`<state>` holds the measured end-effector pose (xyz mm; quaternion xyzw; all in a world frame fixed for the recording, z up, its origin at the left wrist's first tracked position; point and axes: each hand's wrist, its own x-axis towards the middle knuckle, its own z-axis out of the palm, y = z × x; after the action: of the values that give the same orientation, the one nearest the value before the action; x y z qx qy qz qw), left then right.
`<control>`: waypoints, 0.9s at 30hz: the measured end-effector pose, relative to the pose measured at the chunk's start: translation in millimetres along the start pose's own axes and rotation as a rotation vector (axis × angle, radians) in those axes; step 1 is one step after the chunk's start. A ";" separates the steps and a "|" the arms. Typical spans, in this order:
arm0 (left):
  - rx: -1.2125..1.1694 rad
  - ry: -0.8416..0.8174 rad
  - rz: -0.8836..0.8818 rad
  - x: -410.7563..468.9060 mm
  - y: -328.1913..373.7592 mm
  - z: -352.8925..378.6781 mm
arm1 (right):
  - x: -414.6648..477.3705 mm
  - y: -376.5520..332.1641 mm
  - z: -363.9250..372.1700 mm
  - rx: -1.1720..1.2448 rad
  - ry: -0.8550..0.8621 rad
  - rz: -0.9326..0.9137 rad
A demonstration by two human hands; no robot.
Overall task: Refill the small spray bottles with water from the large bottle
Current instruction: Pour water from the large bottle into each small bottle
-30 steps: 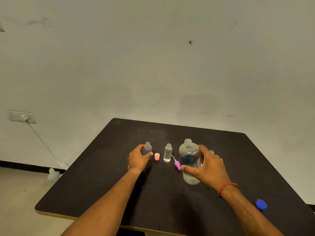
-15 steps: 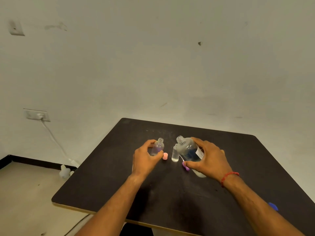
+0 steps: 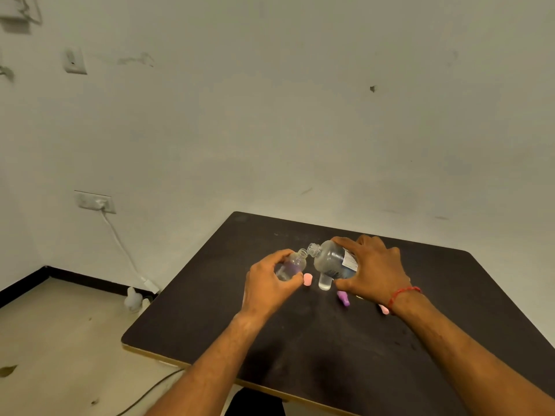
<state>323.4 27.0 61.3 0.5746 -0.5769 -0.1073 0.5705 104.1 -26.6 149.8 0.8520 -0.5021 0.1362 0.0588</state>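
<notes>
Right hand [image 3: 374,273] tilting large bottle [image 3: 332,259] (uncapped), left hand [image 3: 270,283] gripping small bottle [image 3: 291,264]

Vial [image 3: 325,284] prob. behind lg. bottle [image 3: 329,259].

Single head-worn wide-angle view, looking forward and down across a dark table [image 3: 330,355].

The camera sits above the person's own forearms, which come in from the bottom edge at 5 and 6 o'clock. At their far end, near and just below frame centre, the left hand [image 3: 267,288] holds the small spray bottle [image 3: 292,264] and the right hand [image 3: 375,271] holds the large bottle [image 3: 329,259]. The table fills 4 to 6 o'clock, the wall [image 3: 300,115] the upper half, the floor [image 3: 60,340] 7 to 8 o'clock, and a wall socket [image 3: 94,202] sits at 9 o'clock.
</notes>
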 end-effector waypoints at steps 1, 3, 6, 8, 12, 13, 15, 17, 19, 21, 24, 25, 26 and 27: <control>0.004 0.001 0.004 -0.5 0.7 -1.5 | 0.8 -1.0 -0.4 -0.015 0.001 -0.009; 0.015 -0.001 0.008 -0.7 1.0 -3.9 | 2.1 -2.6 -1.5 -0.039 0.014 -0.021; 0.031 -0.002 0.012 -0.6 1.8 -6.3 | 4.0 -4.9 -5.5 -0.076 0.034 -0.039; 0.039 -0.003 0.014 -0.3 2.8 -7.3 | 5.5 -6.3 -9.0 -0.100 0.049 -0.056; 0.042 -0.009 0.010 -0.3 4.0 -9.5 | 8.1 -8.9 -15.3 -0.159 0.076 -0.091; 0.041 -0.009 0.011 -0.3 4.5 -9.9 | 8.9 -9.3 -16.5 -0.170 0.080 -0.098; 0.043 -0.007 0.015 -0.2 5.3 -10.0 | 10.3 -9.8 -19.0 -0.193 0.088 -0.111; 0.048 -0.005 0.018 0.4 5.9 -9.8 | 12.2 -9.4 -20.9 -0.212 0.098 -0.126; 0.045 -0.006 0.022 0.9 5.8 -9.4 | 13.9 -8.6 -23.2 -0.229 0.098 -0.138; 0.042 -0.004 0.022 0.7 6.0 -9.2 | 14.8 -8.2 -25.7 -0.248 0.093 -0.148; 0.046 -0.001 0.023 -0.1 8.2 -9.0 | 15.3 -8.2 -29.5 -0.262 0.095 -0.165; 0.048 -0.001 0.032 -0.4 9.6 -9.4 | 15.2 -8.2 -30.8 -0.265 0.095 -0.170; 0.050 -0.003 0.039 -0.5 11.2 -9.9 | 15.0 -8.1 -31.9 -0.267 0.095 -0.173; 0.048 -0.006 0.042 -0.6 12.4 -10.3 | 14.7 -8.1 -33.0 -0.267 0.095 -0.175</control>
<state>324.6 36.9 74.0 0.5756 -0.5928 -0.0830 0.5571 112.2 -27.2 185.9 0.8697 -0.4362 0.1028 0.2069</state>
